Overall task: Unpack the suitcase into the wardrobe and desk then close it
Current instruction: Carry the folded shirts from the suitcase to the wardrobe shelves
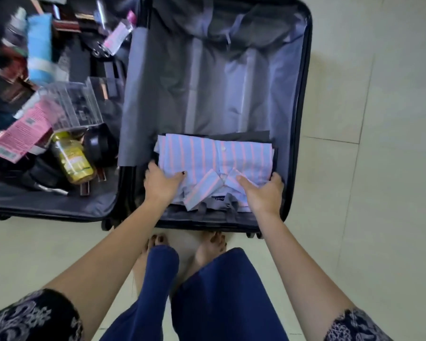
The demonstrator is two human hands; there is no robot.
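fingers (152, 167) of our left hand (161, 184) curl under the left edge of the striped shirt (214, 156), thumb on top; our right hand (263, 193) grips the right edge likewise. the shirt lies folded in the right half of the suitcase (303, 119), at its near edge, on dark cloth (256, 136). we should lift both sides level so the fold holds. print on the pink box (22, 134), yellow jar (73, 158) and collar label (219, 197) is too blurred to read.
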